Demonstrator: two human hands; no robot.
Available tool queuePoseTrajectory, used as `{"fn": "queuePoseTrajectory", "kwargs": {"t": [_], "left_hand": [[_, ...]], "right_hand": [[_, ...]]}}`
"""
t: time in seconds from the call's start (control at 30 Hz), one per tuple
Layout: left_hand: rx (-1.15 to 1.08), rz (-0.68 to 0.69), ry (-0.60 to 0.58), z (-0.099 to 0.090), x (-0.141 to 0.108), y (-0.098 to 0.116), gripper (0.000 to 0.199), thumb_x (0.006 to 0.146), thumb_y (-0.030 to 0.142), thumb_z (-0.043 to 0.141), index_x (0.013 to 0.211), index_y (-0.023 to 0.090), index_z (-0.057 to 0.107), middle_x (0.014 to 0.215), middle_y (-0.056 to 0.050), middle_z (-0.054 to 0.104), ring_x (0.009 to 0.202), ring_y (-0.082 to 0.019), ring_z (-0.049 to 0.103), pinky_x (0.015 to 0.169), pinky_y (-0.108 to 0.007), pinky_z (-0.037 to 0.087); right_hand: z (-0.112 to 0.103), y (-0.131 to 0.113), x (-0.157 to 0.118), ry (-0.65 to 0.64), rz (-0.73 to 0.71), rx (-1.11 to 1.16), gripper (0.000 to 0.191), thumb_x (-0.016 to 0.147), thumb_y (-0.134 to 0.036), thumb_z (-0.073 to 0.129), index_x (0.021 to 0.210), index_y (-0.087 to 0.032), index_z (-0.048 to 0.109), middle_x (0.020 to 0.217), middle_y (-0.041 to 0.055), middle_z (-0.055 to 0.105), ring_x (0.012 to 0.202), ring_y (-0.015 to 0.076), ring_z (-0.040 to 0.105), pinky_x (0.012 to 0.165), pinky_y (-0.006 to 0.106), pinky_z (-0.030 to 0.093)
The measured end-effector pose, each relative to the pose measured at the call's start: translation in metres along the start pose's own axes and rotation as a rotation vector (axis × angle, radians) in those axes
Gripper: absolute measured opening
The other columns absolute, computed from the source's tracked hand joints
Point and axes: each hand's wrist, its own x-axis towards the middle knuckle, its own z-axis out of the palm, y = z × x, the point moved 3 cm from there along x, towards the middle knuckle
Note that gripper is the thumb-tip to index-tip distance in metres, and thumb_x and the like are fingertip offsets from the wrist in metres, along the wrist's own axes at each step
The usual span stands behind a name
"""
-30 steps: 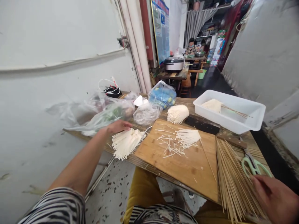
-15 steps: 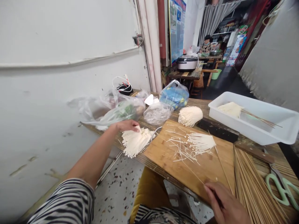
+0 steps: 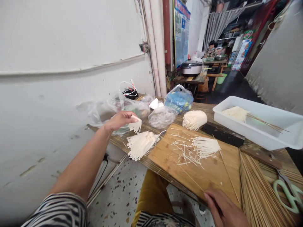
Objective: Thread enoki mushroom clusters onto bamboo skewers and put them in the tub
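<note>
1. The person's left hand (image 3: 121,120) had its thumb and fingers closed on a small flat bunch of thin white enoki mushrooms (image 3: 135,126), pinched at the upper edge, the strands hanging down.
2. The person's right hand (image 3: 226,209), low at the near edge, had its fingertips gripping a thin pale wooden skewer (image 3: 190,177), whose free end pointed away over the board.
3. Just below the held bunch lay a fanned heap of white enoki mushrooms (image 3: 140,145), on the table beside the board's left edge.
4. On the rectangular tan wooden cutting board (image 3: 208,173) I saw a flat white mushroom fan (image 3: 205,147) with a skewer at its narrow end, and loose white strands (image 3: 186,154) scattered to its left.
5. Right of the board were a thick spread of tan wooden skewers (image 3: 258,189) and metal scissors with pale green handles (image 3: 284,178).
6. Beyond the board sat a rounded white enoki bundle (image 3: 195,120); right of that, a white rectangular plastic tub (image 3: 251,135) held another skewered fan.
7. Clear plastic bags (image 3: 163,117) crowded the weathered brown wooden table (image 3: 202,107) toward the wall.
8. Farther back, another person (image 3: 210,54) sat at a table.
</note>
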Motion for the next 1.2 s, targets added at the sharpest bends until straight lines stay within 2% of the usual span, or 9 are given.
{"fn": "queuePoseTrajectory", "kwargs": {"t": [0.17,0.3,0.43,0.53,0.63,0.73,0.93,1.07,1.2], "left_hand": [[-0.103,0.136,0.038,0.019,-0.011,0.062,0.030,0.062,0.045,0.074,0.073,0.018,0.066,0.072,-0.001,0.066,0.066,-0.015,0.057,0.065,-0.029,0.045],[-0.177,0.091,-0.119,0.071,-0.018,0.088,0.030,0.061,0.048,0.072,0.072,0.021,0.067,0.069,-0.001,0.067,0.063,-0.017,0.059,0.061,-0.031,0.047],[-0.240,-0.021,-0.422,0.154,-0.018,0.087,0.034,0.062,0.052,0.070,0.076,0.021,0.068,0.071,-0.002,0.070,0.062,-0.017,0.061,0.057,-0.030,0.048],[-0.151,0.011,-0.427,0.204,-0.010,0.077,0.037,0.063,0.055,0.069,0.070,0.018,0.067,0.068,-0.004,0.069,0.065,-0.020,0.063,0.056,-0.030,0.047],[-0.078,0.048,-0.334,0.231,0.001,0.067,0.035,0.066,0.051,0.068,0.074,0.018,0.069,0.073,-0.005,0.071,0.072,-0.024,0.065,0.060,-0.032,0.048],[0.032,0.063,-0.148,0.222,0.004,0.058,0.036,0.068,0.045,0.068,0.092,0.018,0.070,0.097,-0.010,0.072,0.094,-0.030,0.064,0.080,-0.039,0.048],[0.331,-0.065,0.259,0.132,-0.032,0.016,0.036,0.079,0.041,0.056,0.105,0.019,0.068,0.119,-0.013,0.064,0.118,-0.034,0.051,0.104,-0.044,0.032],[0.420,-0.215,0.285,0.096,-0.057,-0.025,0.046,0.076,0.043,0.057,0.111,0.014,0.065,0.120,-0.016,0.064,0.115,-0.035,0.054,0.098,-0.043,0.038],[0.423,-0.275,0.226,0.093,-0.058,-0.046,0.051,0.076,0.041,0.057,0.119,0.014,0.061,0.116,-0.015,0.067,0.107,-0.030,0.060,0.090,-0.037,0.042]], "right_hand": [[-0.009,-0.001,-0.004,0.067,0.071,-0.024,0.018,0.095,-0.025,0.041,0.090,-0.021,0.058,0.074,0.0031,0.067,0.064,0.0145,0.067,0.061,0.022,0.053],[-0.014,0.007,-0.014,0.084,0.133,-0.070,0.017,0.095,-0.026,0.042,0.089,-0.021,0.058,0.074,0.0033,0.067,0.062,0.0137,0.065,0.060,0.022,0.053],[-0.018,0.015,-0.025,0.094,0.161,-0.096,0.015,0.094,-0.025,0.044,0.092,-0.021,0.058,0.077,0.0034,0.067,0.065,0.0134,0.066,0.060,0.020,0.052],[-0.021,0.016,-0.028,0.099,0.168,-0.118,0.014,0.094,-0.024,0.044,0.092,-0.021,0.058,0.078,0.0033,0.068,0.066,0.0132,0.067,0.061,0.020,0.052],[-0.022,0.017,-0.029,0.103,0.188,-0.144,0.017,0.095,-0.024,0.043,0.090,-0.020,0.058,0.077,0.0034,0.068,0.066,0.0134,0.067,0.061,0.020,0.052],[-0.023,0.020,-0.032,0.104,0.175,-0.166,0.017,0.094,-0.026,0.043,0.091,-0.020,0.059,0.078,0.0035,0.069,0.065,0.0133,0.068,0.059,0.020,0.051],[-0.022,0.027,-0.031,0.118,0.114,-0.201,0.020,0.096,-0.030,0.041,0.089,-0.021,0.057,0.075,0.0016,0.069,0.063,0.0128,0.068,0.060,0.020,0.052],[-0.020,0.024,-0.023,0.126,0.094,-0.231,0.026,0.097,-0.033,0.037,0.087,-0.021,0.058,0.072,0.0014,0.069,0.058,0.0130,0.068,0.055,0.020,0.051],[-0.015,0.022,-0.019,0.074,0.087,-0.221,0.026,0.097,-0.033,0.038,0.087,-0.021,0.059,0.075,0.0027,0.070,0.063,0.0138,0.069,0.058,0.020,0.052]]}}
